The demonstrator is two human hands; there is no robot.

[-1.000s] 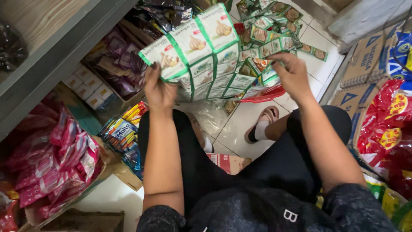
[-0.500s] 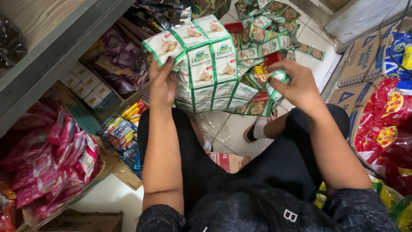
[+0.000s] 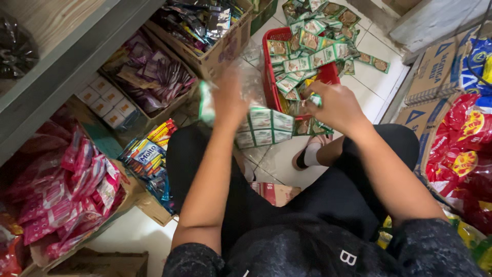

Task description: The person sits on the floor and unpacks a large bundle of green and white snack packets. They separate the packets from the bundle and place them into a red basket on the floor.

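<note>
Fingers on both our hands are closed on one strip of green-and-white sachets (image 3: 264, 126). Head view: our left hand (image 3: 229, 100), blurred, grips the strip's left end; our right hand (image 3: 335, 106) pinches the right end. Strip hangs between them, above our knees, just in front of the red basket (image 3: 270, 77), which is piled with more green sachets. Left of us: cardboard box of purple sachets (image 3: 154, 77), pink packets (image 3: 72, 190) lower down. Red bags (image 3: 464, 154) stacked on our right. White tile floor (image 3: 374, 82) beneath.

sachets (image 3: 264, 127) before basket (image 3: 270, 77); shelf (image 3: 66, 66) left
</note>
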